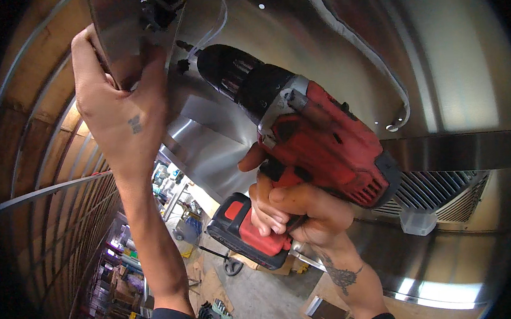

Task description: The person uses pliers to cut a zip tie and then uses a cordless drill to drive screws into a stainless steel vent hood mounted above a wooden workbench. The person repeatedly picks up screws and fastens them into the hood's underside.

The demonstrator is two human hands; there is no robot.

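Note:
My right hand (pixel 292 206) is wrapped round the handle of a red and black cordless drill (pixel 329 135). Its black chuck points up and left, and its bit ends beside the edge of a shiny metal panel (pixel 113 37). The battery pack (pixel 242 229) hangs below my fingers. My left hand (pixel 123 111) grips the lower end of that panel, thumb on one side and fingers behind. Thin white wires (pixel 217 31) hang near the drill's tip. Whether the bit touches anything, I cannot tell.
A large curved sheet-metal surface (pixel 331 51) with a whitish cable (pixel 371 52) spans the upper right. Slatted metal filters (pixel 436 190) and a clear plastic cup (pixel 417 220) sit at right. Ribbed wooden wall panelling (pixel 29 136) runs along the left. Tools and boxes lie far below on the concrete floor (pixel 251 301).

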